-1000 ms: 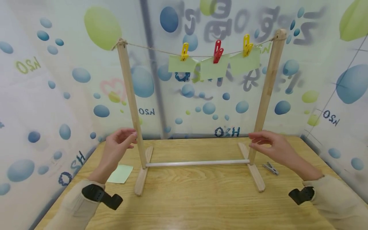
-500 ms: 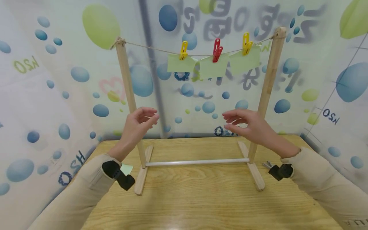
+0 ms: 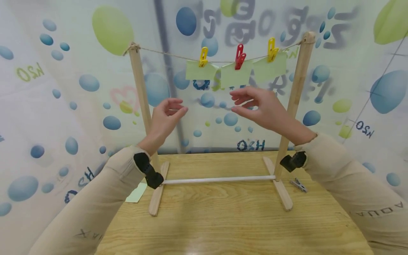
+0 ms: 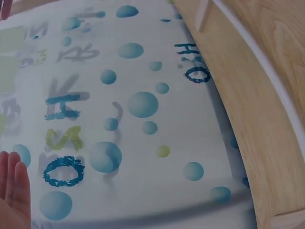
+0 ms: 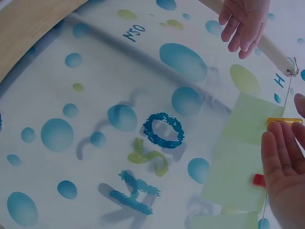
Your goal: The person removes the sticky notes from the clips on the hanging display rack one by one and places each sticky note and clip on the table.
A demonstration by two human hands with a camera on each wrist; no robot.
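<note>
Both hands are raised in the air in the head view, fingers loosely bent and nothing in them. My left hand [image 3: 165, 118] is just right of the left wooden post [image 3: 140, 81]. Higher up, my right hand [image 3: 262, 108] is below the hanging papers, its fingertips close under the middle green paper [image 3: 236, 77]. A left green paper [image 3: 200, 72] and a right green paper [image 3: 271, 67] hang beside it from the twine [image 3: 172, 55]. A yellow clothespin [image 3: 203, 58], a red clothespin [image 3: 239, 58] and another yellow clothespin [image 3: 272, 51] clip them there.
The wooden stand has a white crossbar [image 3: 216, 179] low between its feet. On the table [image 3: 216, 219], a loose green paper [image 3: 136, 194] lies by the left foot. A grey clothespin [image 3: 298, 185] lies right of the right foot. A patterned curtain [image 3: 223, 134] hangs behind.
Both hands have risen and moved inward from beside the posts, the right one higher. The papers and clothespins stay on the twine.
</note>
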